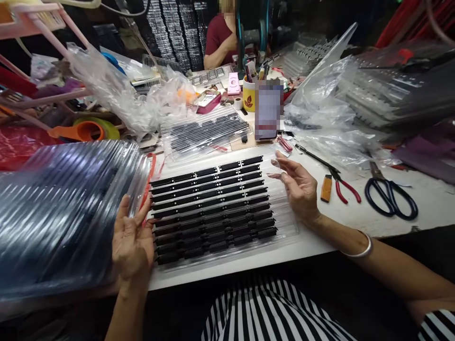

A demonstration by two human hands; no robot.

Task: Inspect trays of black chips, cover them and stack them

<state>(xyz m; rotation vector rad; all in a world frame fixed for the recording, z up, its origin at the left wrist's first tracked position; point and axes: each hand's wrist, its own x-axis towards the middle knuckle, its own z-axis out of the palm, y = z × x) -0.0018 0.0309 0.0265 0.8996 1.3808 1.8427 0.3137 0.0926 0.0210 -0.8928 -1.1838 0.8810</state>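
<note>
Clock positions are read from the centre of the clear plastic tray, with 12 o'clock directed away from the wearer. The left hand [132, 242] lies at 9 o'clock, alongside the tray's left edge; its grip is loosely open, fingers spread, and appears to touch the rim. The clear plastic tray [288, 219] rests on the counter [249, 260] between the hands, its long axis running crosswise and tilted slightly toward 2 o'clock. It bears parallel rows of black toothed strips [213, 201]. The right hand [302, 192] stands at 2 o'clock, its grip curled with the fingertips by the far right corner; whether it pinches the plastic cannot be told. Both hands are close to the tray, the left nearer its rows. At 9 o'clock, beyond the left hand, is a blurred stack of clear trays [71, 213]. Dark-handled scissors [391, 196], an orange lighter [326, 188] and red-handled pliers [334, 171] lie toward 3 o'clock. Farther off, at 12, is a second filled tray [209, 131]; beyond it, toward 1, a yellow mug [249, 97], then a seated person [222, 40].
</note>
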